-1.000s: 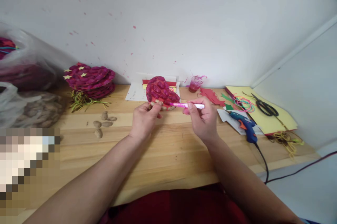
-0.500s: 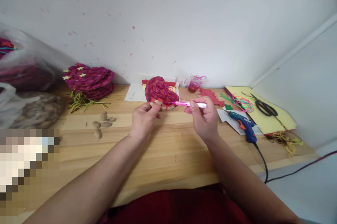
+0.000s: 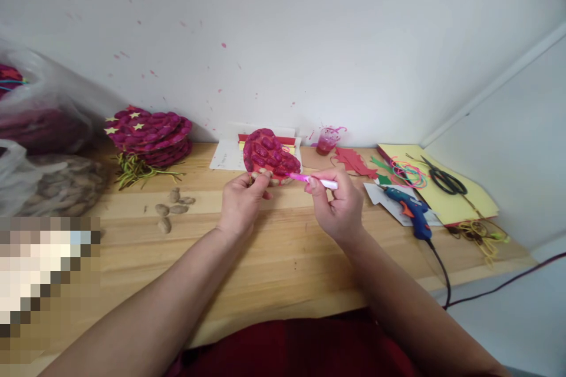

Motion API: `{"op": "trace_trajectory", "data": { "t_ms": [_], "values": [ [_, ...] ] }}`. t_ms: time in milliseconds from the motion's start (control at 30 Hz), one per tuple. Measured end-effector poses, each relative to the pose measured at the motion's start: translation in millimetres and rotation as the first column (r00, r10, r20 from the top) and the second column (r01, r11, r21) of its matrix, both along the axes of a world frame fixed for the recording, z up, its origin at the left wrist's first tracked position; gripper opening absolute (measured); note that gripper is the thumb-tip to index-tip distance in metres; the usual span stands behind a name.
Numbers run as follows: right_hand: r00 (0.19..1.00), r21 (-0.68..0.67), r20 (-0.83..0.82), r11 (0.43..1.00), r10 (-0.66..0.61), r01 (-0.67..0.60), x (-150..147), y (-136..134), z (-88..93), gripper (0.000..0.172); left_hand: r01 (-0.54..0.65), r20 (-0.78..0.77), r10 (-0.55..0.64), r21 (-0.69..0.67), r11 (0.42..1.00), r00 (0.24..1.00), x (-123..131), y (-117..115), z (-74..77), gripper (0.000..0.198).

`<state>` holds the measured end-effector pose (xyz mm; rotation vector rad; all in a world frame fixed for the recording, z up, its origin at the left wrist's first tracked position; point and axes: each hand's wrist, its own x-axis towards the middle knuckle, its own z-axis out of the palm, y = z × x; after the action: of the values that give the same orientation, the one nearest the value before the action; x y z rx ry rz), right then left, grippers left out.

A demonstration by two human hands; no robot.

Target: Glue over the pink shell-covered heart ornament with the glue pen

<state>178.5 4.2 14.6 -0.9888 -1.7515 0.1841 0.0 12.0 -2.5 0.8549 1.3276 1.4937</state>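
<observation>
Pale, grainy wood makes up the table (image 3: 274, 259), which is set against a white wall (image 3: 309, 41) flecked with magenta spatter. Near the middle of the table's far edge, a heart-shaped piece (image 3: 269, 154) is held upright above the wood. Its face is covered with bumpy oval shells painted magenta, while the lowest row is left bare and tan. It is pinched at its lower edge by the left hand (image 3: 241, 203), fingers curled and pressed together. A slim stick (image 3: 312, 180), pink at the front and white at the back, is pinched between thumb and fingertips of the right hand (image 3: 340, 206), and its tip is laid on the piece's lower right edge. Whether it is a brush or a pen cannot be told.

A stack of round pieces (image 3: 150, 132) of the same kind, dotted with yellow stars, is seen toward the far left corner, with loose shells (image 3: 170, 212) scattered nearer. A paint-stained plastic cup (image 3: 327, 141) is stood by the far edge. Toward the right edge lie a blue glue gun (image 3: 411, 209) and black scissors (image 3: 446, 179) on a yellow sheet (image 3: 469, 200). Clear plastic bags (image 3: 48, 129) are cut off at the left, and a pixelated block (image 3: 48, 282) hides the near left corner.
</observation>
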Motion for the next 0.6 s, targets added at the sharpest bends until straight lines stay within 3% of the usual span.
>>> {"op": "trace_trajectory", "data": {
  "t_ms": [100, 300, 600],
  "values": [
    [0.999, 0.044, 0.042, 0.999, -0.026, 0.024, 0.2, -1.2, 1.7, 0.004, -0.002, -0.023, 0.002, -0.005, 1.0, 1.0, -0.5, -0.4, 0.4, 0.031],
    [1.0, -0.016, -0.015, 1.0, 0.024, -0.025, 0.3, -0.3, -0.3, 0.005, -0.01, -0.086, 0.01, -0.008, 1.0, 0.996, -1.6, -1.6, -1.2, 0.033],
    [1.0, 0.01, -0.017, 1.0, 0.023, -0.022, -0.1, -0.5, 1.2, 0.007, -0.011, -0.108, 0.01, -0.011, 1.0, 0.994, -1.3, -2.4, 0.5, 0.033]
  ]
}}
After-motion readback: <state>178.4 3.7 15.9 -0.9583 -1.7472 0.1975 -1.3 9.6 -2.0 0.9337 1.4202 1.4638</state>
